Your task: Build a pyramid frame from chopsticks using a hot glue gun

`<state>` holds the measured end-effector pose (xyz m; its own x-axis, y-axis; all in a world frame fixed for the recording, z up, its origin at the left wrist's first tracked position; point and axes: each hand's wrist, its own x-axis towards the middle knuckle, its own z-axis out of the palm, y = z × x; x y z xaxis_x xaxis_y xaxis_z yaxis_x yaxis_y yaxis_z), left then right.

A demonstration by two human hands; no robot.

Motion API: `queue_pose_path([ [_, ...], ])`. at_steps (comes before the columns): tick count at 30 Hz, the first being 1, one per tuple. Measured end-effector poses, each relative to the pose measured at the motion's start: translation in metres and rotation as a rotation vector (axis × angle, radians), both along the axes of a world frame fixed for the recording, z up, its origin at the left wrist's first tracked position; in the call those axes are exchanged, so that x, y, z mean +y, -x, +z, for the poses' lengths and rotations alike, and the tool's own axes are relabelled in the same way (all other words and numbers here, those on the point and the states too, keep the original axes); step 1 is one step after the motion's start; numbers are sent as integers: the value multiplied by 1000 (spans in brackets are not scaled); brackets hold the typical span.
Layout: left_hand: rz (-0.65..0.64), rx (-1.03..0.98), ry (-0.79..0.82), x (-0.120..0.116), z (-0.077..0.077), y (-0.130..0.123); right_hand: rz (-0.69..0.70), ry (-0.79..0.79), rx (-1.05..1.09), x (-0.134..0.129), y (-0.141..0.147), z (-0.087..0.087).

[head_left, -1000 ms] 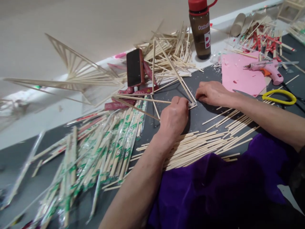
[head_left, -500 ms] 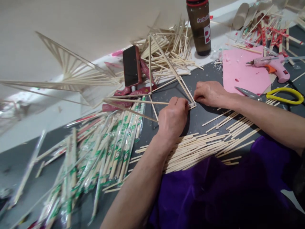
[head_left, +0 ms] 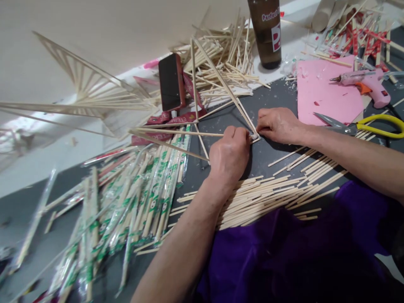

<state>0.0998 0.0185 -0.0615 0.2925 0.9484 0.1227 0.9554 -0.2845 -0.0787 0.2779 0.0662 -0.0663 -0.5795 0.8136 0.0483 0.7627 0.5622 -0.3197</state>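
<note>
A frame of joined wooden chopsticks [head_left: 217, 75] rises at an angle over the grey table. My left hand [head_left: 229, 152] is closed on its low chopsticks, just left of a corner that looks glued. At that corner's other side, my right hand [head_left: 277, 125] is closed in a pinch; its fingertips meet the end of the frame, and any small piece between them is hidden. Below my hands lies a spread of loose chopsticks [head_left: 261, 200]. A larger fan-shaped chopstick structure [head_left: 91, 99] stands at the left.
Wrapped chopsticks [head_left: 154, 185] cover the left side. Behind the frame are a phone [head_left: 171, 83], a heap of chopsticks [head_left: 227, 63] and a dark bottle [head_left: 267, 33]. Scissors with yellow handles [head_left: 339, 129], pink paper [head_left: 328, 92] and a pink glue gun [head_left: 368, 82] lie to the right.
The view has shifted slightly. Both hands stay at the same corner of the frame, and their grip looks the same.
</note>
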Motion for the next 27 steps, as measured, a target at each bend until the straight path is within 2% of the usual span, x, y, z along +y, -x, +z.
queue_pose_path([
  [13, -36, -5, -29, 2, -3, 1, 44, -31, 105, 5, -2, -12],
  [21, -64, -37, -59, 3, -5, 4, 50, -44, 119, 5, -2, -14],
  [27, -38, -15, -29, 3, -3, 2, 19, -26, 100, 2, 1, -13],
])
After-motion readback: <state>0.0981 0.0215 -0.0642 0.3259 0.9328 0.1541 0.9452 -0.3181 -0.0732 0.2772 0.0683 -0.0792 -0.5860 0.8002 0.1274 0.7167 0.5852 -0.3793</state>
